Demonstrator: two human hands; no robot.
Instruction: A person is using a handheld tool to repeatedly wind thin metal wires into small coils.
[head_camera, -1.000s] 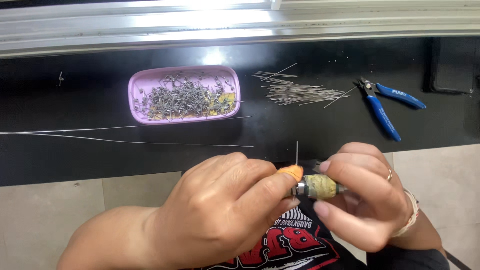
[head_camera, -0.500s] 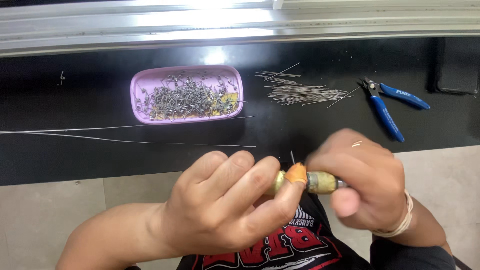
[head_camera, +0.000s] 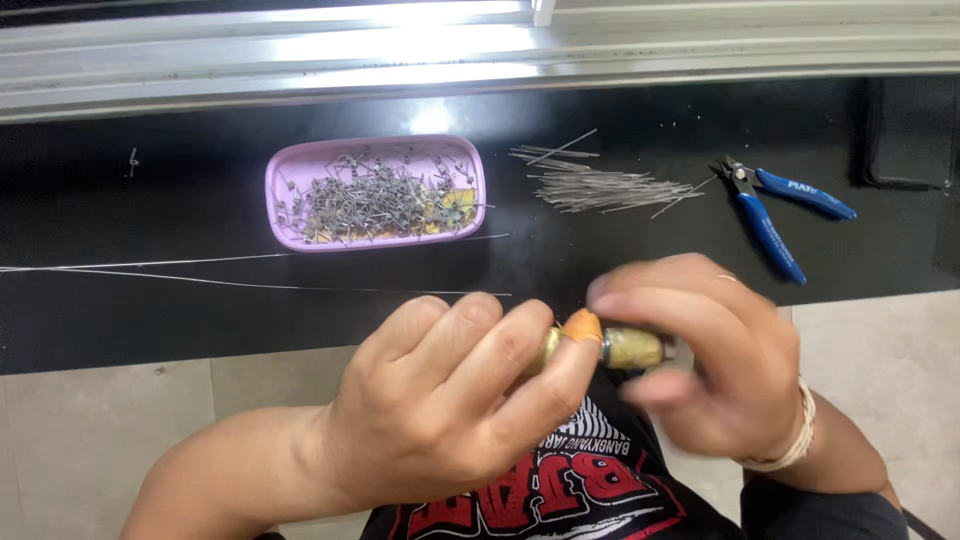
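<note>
Since half a second ago the right hand (head_camera: 710, 350) has rolled over the yellowish tool handle (head_camera: 632, 347), fingers blurred; the upright wire is gone from view. Left hand (head_camera: 455, 400), orange-capped fingertip (head_camera: 582, 327), pinches the handle's other end, centre frame. Both hands clamped. Best kept steady, turning evenly. Pink tray (head_camera: 375, 192) upper left on tabletop (head_camera: 150, 310).

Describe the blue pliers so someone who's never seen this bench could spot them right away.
Start at the black worktop and go to its right end. Past the loose pile of thin metal pins lie the pliers, the only blue-handled tool there, handles splayed toward the right.
</note>
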